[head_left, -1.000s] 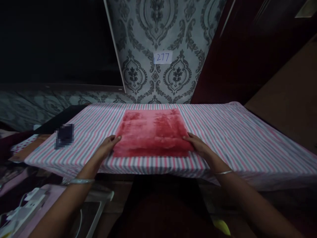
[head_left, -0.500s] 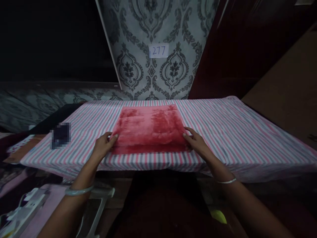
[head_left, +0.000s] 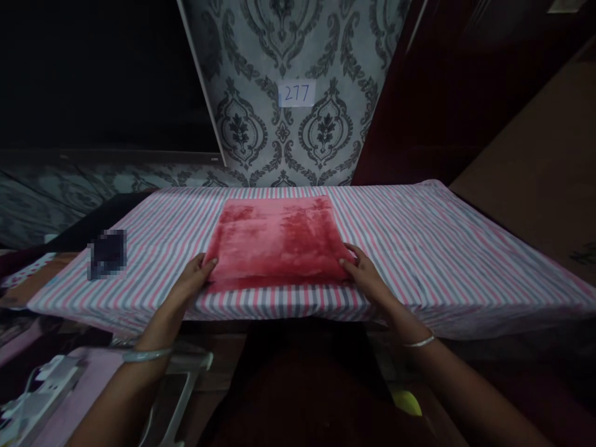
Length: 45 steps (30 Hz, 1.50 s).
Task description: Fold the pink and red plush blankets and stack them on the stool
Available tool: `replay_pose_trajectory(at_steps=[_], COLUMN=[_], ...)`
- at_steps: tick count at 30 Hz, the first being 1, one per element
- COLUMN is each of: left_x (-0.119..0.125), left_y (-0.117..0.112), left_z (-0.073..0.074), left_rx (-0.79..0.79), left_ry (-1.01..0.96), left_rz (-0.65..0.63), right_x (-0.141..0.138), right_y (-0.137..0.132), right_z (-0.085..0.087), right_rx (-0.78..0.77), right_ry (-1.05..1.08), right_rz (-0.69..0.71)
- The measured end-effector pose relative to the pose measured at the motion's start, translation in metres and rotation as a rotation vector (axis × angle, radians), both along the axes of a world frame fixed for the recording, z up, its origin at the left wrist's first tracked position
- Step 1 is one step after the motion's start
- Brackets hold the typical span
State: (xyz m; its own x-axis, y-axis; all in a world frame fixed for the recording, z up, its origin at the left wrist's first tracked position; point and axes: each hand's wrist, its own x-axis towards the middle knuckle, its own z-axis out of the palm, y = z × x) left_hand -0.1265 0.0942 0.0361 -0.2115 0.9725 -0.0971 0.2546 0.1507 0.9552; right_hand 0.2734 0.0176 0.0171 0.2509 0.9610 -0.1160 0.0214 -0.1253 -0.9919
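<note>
Cloth [head_left: 274, 242], red and plush, lies on the striped cover [head_left: 465, 254], left hand [head_left: 190, 275] and right hand [head_left: 364, 273] gripping its sides.

A pale bangle [head_left: 146, 356], silvery bracelet [head_left: 421, 341] and seemingly dark clothing [head_left: 298, 385] are worn.

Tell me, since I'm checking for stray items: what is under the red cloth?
The striped tablecloth shows around the red cloth and seemingly runs beneath it. Anything between them would be covered; the left hand and right hand hide parts of the red cloth's sides.
</note>
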Motion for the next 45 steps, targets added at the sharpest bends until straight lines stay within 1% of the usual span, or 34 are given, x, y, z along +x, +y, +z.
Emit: replay_pose_trajectory(at_steps=[2, 4, 7, 9, 11, 14, 16, 18, 20, 22, 23, 24, 26, 28, 30, 32, 35, 37, 38, 39, 40, 41, 42, 43, 44, 45], left_x=[-0.003, -0.006, -0.011, -0.011, -0.009, 0.002, 0.011, 0.02, 0.025, 0.028, 0.028, 0.029, 0.029, 0.029, 0.026, 0.022, 0.016, 0.014, 0.013, 0.012, 0.013, 0.014, 0.017, 0.023, 0.032, 0.045], left_y=[-0.002, -0.005, -0.006, -0.005, -0.003, -0.004, -0.005, -0.007, -0.008, -0.009, -0.009, -0.01, -0.012, -0.015, -0.016, -0.015, -0.011, -0.01, -0.011, -0.013, -0.015, -0.018, -0.022, -0.026, -0.029, -0.033], left_z=[-0.009, -0.012, -0.008, -0.003, 0.002, 0.01, 0.016, 0.019, 0.021, 0.02, 0.019, 0.017, 0.015, 0.012, 0.011, 0.01, 0.01, 0.01, 0.01, 0.012, 0.013, 0.016, 0.019, 0.023, 0.026, 0.029], left_rx=[0.003, 0.007, -0.068, -0.121, -0.113, -0.112, -0.154, -0.17, -0.132, -0.053, -0.016, 0.004, -0.017, -0.078, -0.136, -0.2, -0.301, -0.325, -0.313, -0.269, -0.187, -0.064, 0.095, 0.273, 0.447, 0.597], left_ry=[-0.002, 0.024, 0.135, 0.148, 0.057, -0.152, -0.268, -0.336, -0.349, -0.336, -0.329, -0.321, -0.302, -0.283, -0.282, -0.321, -0.411, -0.401, -0.359, -0.282, -0.17, -0.023, 0.146, 0.318, 0.47, 0.587], left_rz=[0.022, 0.009, -0.036, -0.057, -0.087, -0.124, -0.14, -0.137, -0.097, -0.059, -0.045, -0.038, -0.041, -0.058, -0.075, -0.056, -0.012, -0.012, -0.007, 0.017, 0.055, 0.099, 0.138, 0.149, 0.117, 0.037], right_x=[0.006, 0.012, 0.019, 0.019, 0.016, 0.007, 0.001, -0.001, 0.001, 0.006, 0.01, 0.012, 0.015, 0.017, 0.018, 0.021, 0.027, 0.029, 0.029, 0.029, 0.028, 0.027, 0.026, 0.025, 0.024, 0.024], right_y=[-0.003, -0.005, -0.006, -0.006, -0.005, -0.003, 0.0, 0.003, 0.008, 0.013, 0.015, 0.016, 0.014, 0.007, 0.0, -0.007, -0.01, -0.01, -0.01, -0.01, -0.01, -0.011, -0.013, -0.015, -0.018, -0.02], right_z=[-0.009, -0.014, -0.014, -0.01, -0.005, 0.003, 0.007, 0.011, 0.015, 0.018, 0.019, 0.019, 0.016, 0.008, 0.001, -0.005, -0.008, -0.009, -0.009, -0.009, -0.009, -0.01, -0.011, -0.011, -0.012, -0.012], right_rx=[0.007, 0.034, -0.016, -0.054, -0.029, 0.02, -0.027, -0.053, 0.028, 0.168, 0.217, 0.235, 0.189, 0.104, 0.048, 0.013, -0.028, -0.047, -0.052, -0.051, -0.041, -0.018, 0.017, 0.061, 0.111, 0.16], right_ry=[-0.082, -0.179, -0.268, -0.281, -0.244, -0.061, 0.048, 0.106, 0.1, 0.027, -0.017, -0.048, -0.031, 0.047, 0.108, 0.141, 0.181, 0.166, 0.143, 0.112, 0.069, 0.013, -0.057, -0.136, -0.212, -0.273], right_rz=[0.003, -0.013, -0.016, 0.023, 0.059, 0.095, 0.13, 0.15, 0.12, 0.041, 0.011, -0.001, 0.037, 0.117, 0.149, 0.122, 0.073, 0.073, 0.074, 0.073, 0.067, 0.054, 0.026, -0.015, -0.06, -0.103])
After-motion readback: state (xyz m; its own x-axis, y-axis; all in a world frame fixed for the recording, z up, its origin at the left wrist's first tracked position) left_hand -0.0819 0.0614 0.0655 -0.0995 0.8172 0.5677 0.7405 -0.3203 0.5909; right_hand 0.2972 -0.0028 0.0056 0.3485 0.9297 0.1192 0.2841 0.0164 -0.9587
